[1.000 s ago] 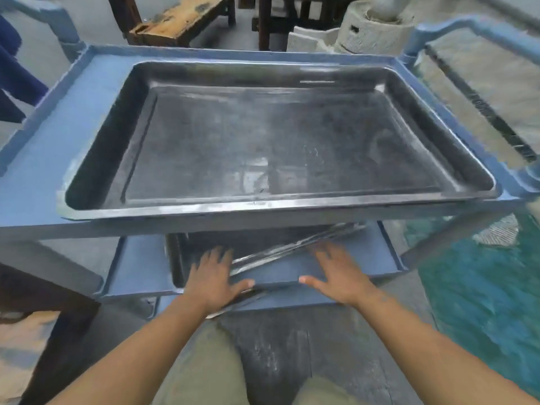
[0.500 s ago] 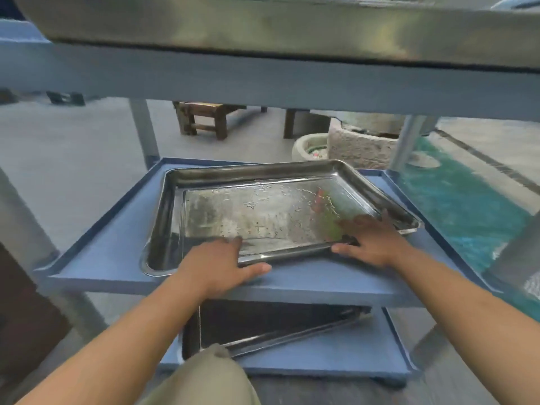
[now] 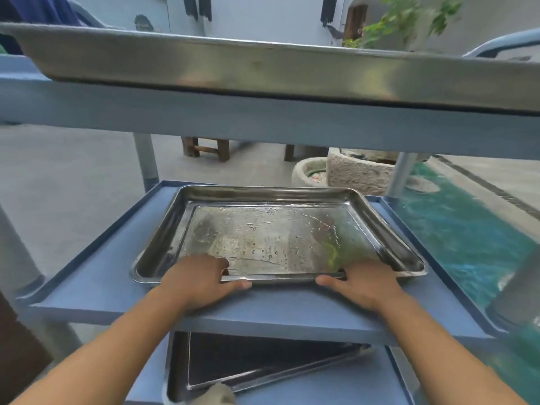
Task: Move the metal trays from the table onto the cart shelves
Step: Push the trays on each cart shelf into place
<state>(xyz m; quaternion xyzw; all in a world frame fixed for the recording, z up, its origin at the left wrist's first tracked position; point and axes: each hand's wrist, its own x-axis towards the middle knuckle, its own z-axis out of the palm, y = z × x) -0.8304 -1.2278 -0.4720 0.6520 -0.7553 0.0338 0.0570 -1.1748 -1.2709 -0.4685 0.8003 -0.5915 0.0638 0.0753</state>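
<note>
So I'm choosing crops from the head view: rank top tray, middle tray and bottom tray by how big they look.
1. top tray, inflated by nearness.
2. middle tray.
3. bottom tray, partly hidden by the middle shelf, so unsure.

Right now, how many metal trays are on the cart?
3. One tray on the top shelf, one on the middle shelf gripped by the left hand and right hand, one on the bottom shelf. More could be stacked unseen.

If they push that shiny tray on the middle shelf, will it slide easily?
Probably. The tray is smooth metal lying flat on the smooth blue shelf, so it likely slides without tipping. Water droplets on it suggest it's slippery to hold. It looks stiff, so it shouldn't bend.
</note>
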